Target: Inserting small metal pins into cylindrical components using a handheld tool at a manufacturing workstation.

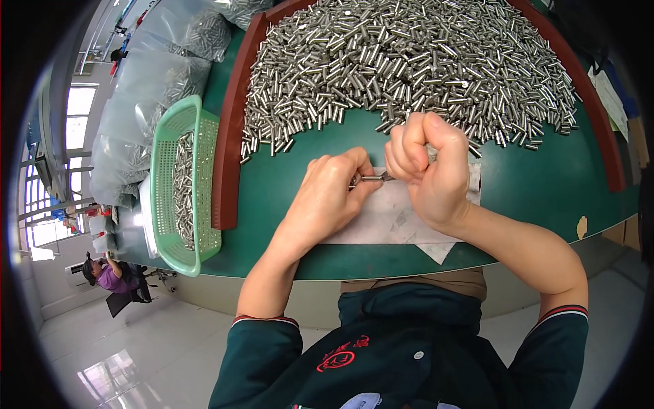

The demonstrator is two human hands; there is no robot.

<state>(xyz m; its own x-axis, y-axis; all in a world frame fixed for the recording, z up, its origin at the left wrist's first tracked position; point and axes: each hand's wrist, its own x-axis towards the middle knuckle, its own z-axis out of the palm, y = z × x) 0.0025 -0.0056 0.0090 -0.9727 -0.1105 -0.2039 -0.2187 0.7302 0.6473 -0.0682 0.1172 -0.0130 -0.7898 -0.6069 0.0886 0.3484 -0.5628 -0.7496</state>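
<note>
My left hand [321, 192] is closed, pinching a small shiny metal pin [372, 178] between thumb and fingers. Close beside it, my right hand [433, 167] is curled into a fist around a slim tool whose narrow grey metal tip [387, 176] meets the end of the pin. The fist hides the rest of that tool. Both hands are over a whitish cloth [381, 225] with grey smudges, spread on the green tabletop [272, 198]. Beyond the hands spreads a large heap of loose metal pins [415, 61].
Brown-red rails border the heap, a left rail [235, 136] and a right rail [579, 82]. A light green basket [208, 198] holding pins stands beyond the left rail. Clear plastic bags [136, 102] of metal parts lie farther left. A person in purple [112, 278] sits in the background.
</note>
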